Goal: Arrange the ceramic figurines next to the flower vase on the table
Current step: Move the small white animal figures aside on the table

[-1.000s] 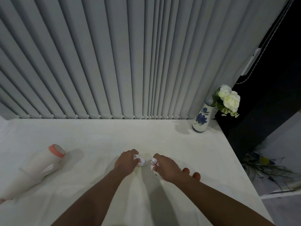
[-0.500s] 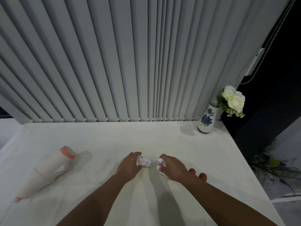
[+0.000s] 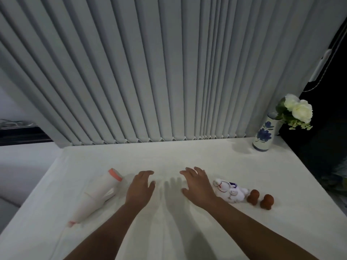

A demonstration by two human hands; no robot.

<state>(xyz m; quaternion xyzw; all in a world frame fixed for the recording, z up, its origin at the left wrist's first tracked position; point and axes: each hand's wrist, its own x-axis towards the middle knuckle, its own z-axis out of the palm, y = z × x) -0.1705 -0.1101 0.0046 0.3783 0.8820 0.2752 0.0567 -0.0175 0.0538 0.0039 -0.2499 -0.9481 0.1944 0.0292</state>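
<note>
Pictured from above: left hand (image 3: pixel 141 186) and right hand (image 3: pixel 197 185), both spread flat and empty, hovering just over the white table (image 3: pixel 187 156), apart from one another with a bare patch between them. Gripping nothing; fingers splayed, palms down.

Just beside the right hand, on its outer side: white figurines (image 3: pixel 230 190) with red and blue markings, lying clustered together, too blurred to count or to tell upright from toppled. Next along, two small brown figurines (image 3: pixel 260 198), standing close together but apart from the white ones. Well away, at the far right corner against the blinds (image 3: pixel 150 72): the blue-flowered vase (image 3: pixel 263 136) with white roses (image 3: pixel 298 109) leaning out over the edge. At the left, beside the left hand: a white bottle with a pink cap (image 3: pixel 99 194), lying on its side, no part of the job.

Judged as barely begun: all figurines near the front edge, none yet by the vase.

Advice for the pick-up: best taken one piece per hand, pinched low around the body rather than by thin ears or limbs. Carried clear of the cloth, not slid, given the creases. Set down upright on the open side of the vase, left of it, short of the table's right edge. Approached low, to avoid brushing the overhanging roses and tipping the narrow vase.
</note>
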